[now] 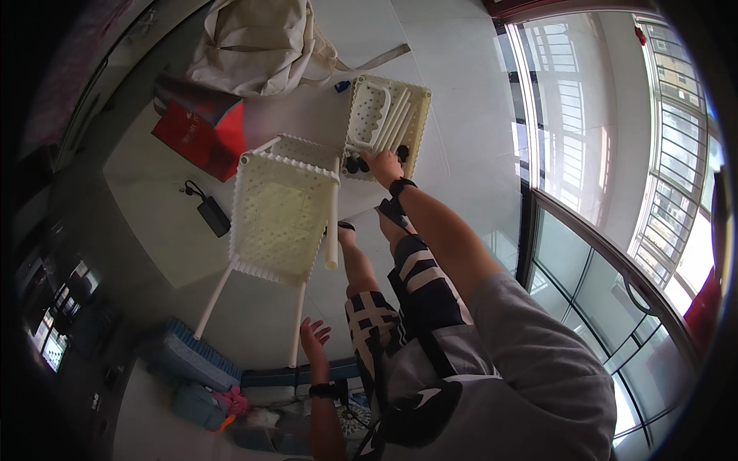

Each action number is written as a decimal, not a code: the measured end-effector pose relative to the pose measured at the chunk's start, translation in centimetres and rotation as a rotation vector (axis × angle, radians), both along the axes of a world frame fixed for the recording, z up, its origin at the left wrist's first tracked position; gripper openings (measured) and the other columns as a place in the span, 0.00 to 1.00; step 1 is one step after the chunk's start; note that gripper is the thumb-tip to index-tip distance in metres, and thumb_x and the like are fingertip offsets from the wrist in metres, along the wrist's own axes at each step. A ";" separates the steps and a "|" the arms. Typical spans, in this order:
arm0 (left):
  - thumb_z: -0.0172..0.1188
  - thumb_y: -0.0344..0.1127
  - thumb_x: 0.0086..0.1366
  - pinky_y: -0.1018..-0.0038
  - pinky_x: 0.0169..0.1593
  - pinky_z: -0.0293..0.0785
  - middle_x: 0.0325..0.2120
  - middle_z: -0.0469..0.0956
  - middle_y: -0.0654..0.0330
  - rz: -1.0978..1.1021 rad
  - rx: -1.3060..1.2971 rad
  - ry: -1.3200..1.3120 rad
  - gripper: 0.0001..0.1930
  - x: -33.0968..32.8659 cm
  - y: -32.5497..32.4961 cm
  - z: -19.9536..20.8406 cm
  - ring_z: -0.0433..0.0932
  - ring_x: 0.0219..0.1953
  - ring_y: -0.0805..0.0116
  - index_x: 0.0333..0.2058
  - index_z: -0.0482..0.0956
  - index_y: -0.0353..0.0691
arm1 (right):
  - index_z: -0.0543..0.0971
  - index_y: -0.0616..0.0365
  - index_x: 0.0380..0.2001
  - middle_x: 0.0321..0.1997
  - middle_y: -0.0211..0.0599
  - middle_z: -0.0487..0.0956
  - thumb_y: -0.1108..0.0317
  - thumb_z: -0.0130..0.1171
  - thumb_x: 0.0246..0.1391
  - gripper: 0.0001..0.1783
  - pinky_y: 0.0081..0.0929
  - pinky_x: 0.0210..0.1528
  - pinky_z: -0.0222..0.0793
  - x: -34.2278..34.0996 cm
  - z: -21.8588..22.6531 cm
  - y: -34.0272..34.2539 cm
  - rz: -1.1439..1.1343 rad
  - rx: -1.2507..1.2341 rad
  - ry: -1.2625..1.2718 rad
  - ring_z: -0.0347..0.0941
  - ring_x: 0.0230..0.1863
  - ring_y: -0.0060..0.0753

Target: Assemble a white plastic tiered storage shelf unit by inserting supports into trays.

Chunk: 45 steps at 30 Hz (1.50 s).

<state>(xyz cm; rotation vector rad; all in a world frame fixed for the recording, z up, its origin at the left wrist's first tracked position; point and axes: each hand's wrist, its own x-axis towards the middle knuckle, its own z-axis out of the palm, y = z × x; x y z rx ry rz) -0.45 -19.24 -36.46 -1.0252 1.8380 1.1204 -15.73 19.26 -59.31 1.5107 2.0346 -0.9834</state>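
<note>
Pale floor [465,107], barred window [670,161] at right

A cream backpack [250,58] lies with a grey strap [388,57] stretched out, a small blue object [343,87] near it. A red bag [201,137] is just beside the backpack; near that bag lies a black box [214,217] with a short cable [194,187].

White perforated rack [280,211] taken as reference; tube legs [297,326] at its corners. Right of rack: cream tray [420,123] containing white tubes [395,117] and black round pieces [352,164]; right hand [384,165] among these, grip unclear. Near side of rack: left hand [314,338], fingers parted, just beside one leg. Left of rack: black box [214,217] with cable, red bag [201,132]. Beyond rack: beige backpack [257,50].
</note>
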 end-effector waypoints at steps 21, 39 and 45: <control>0.46 0.44 0.71 0.74 0.44 0.73 0.38 0.80 0.59 -0.097 0.290 -0.099 0.19 5.8 13.6 -0.1 0.79 0.41 0.69 0.51 0.73 0.38 | 0.79 0.60 0.37 0.43 0.47 0.80 0.51 0.52 0.56 0.22 0.44 0.45 0.74 0.4 0.4 5.4 0.127 -0.052 0.049 0.77 0.47 0.48; 0.47 0.39 0.67 0.73 0.40 0.71 0.35 0.79 0.56 -0.045 0.277 0.228 0.19 26.1 5.3 -5.2 0.78 0.36 0.68 0.52 0.68 0.35 | 0.58 0.61 0.55 0.20 0.32 0.71 0.66 0.49 0.59 0.23 0.22 0.15 0.59 19.0 14.0 -0.5 -0.368 -0.335 0.861 0.63 0.13 0.21; 0.48 0.38 0.67 0.73 0.34 0.75 0.32 0.80 0.52 0.185 0.206 0.068 0.16 40.4 1.2 -9.3 0.79 0.31 0.66 0.48 0.71 0.33 | 0.73 0.63 0.37 0.23 0.30 0.69 0.64 0.55 0.59 0.12 0.20 0.19 0.59 20.3 22.6 -0.9 -0.377 -0.344 1.023 0.64 0.16 0.21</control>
